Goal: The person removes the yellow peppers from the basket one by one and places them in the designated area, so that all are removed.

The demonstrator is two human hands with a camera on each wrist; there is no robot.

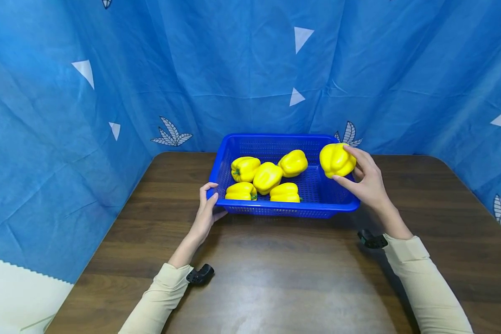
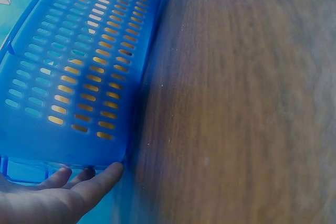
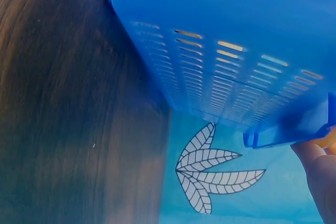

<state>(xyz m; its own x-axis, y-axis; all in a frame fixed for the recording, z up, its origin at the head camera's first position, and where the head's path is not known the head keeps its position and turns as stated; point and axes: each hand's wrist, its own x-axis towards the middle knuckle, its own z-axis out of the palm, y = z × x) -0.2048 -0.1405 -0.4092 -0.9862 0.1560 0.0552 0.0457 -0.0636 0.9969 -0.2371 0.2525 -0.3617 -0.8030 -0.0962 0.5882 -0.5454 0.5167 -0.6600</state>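
A blue plastic basket (image 1: 271,207) with slotted walls holds several yellow bell peppers (image 1: 268,177), mostly in its left and middle parts. My left hand (image 1: 203,215) grips the basket's front left corner, fingers at the rim; the left wrist view shows its fingertips (image 2: 113,171) against the basket's end. Over the basket's right end, my right hand (image 1: 369,183) holds another yellow bell pepper (image 1: 336,160) between thumb and fingers. Only a sliver of that pepper shows beside the right hand (image 3: 321,177) in the right wrist view.
The basket is at the far side of a dark wooden table (image 1: 275,269). Close behind it hangs a blue patterned cloth (image 1: 250,69), which also covers the left and right sides. Black wrist cameras (image 1: 200,274) sit at both cuffs.
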